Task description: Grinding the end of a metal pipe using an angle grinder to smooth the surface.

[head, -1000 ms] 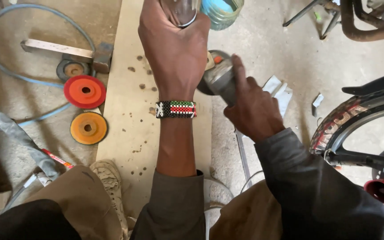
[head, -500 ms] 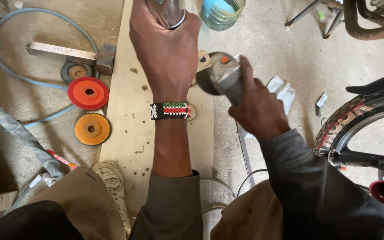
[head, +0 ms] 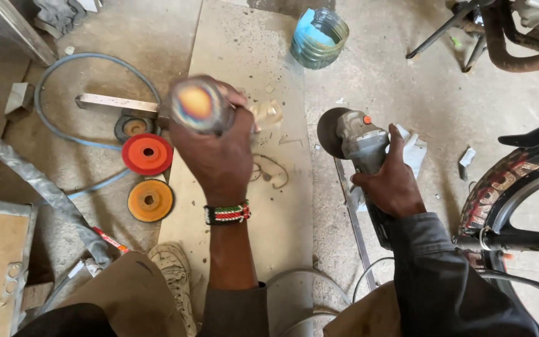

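Left hand [head: 216, 153] grips glossy metal piece [head: 196, 106], rainbow heat-tint sheen, blurred. Right hand [head: 394, 181] on angle grinder [head: 360, 140], matt grey metal-and-plastic body, dusty. Wooden board [head: 251, 56] matt, pitted. Red disc [head: 148, 153] and orange disc [head: 150, 200] look matt. Concrete floor [head: 382, 81] rough.

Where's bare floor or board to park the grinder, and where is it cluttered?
Free: the far end of the board beside the cut bottle, and the concrete between the angle grinder in the right hand and the bike wheel. Crowded: left of the left hand, with the red disc, orange disc, hose and metal bar.
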